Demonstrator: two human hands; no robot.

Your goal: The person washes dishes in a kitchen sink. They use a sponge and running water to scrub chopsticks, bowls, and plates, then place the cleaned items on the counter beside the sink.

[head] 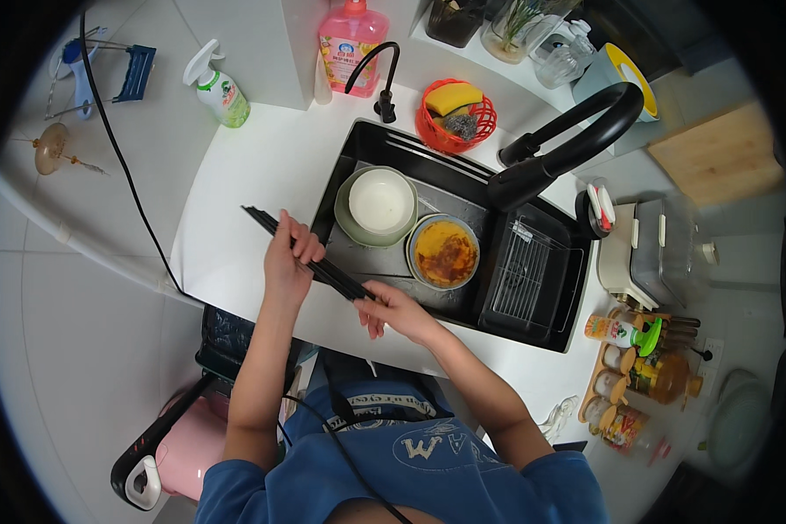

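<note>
A bundle of black chopsticks (332, 273) slants over the front left edge of the sink. My left hand (292, 245) is closed around its upper part, and the fingers of my right hand (389, 308) grip its lower end. In the black sink (366, 265) beyond them, a white bowl (381, 200) sits inside a pale green bowl (352, 229). To their right, a bowl of yellow-orange liquid (445, 254) with brown patches rests on another round dish.
A black faucet (550, 164) arches over the sink, which has a wire rack (522, 275) at its right. Behind stand a red basket (455, 141) with sponges, a small black tap (385, 105) and a pink detergent bottle (352, 49). A spray bottle (225, 98) is at the back left.
</note>
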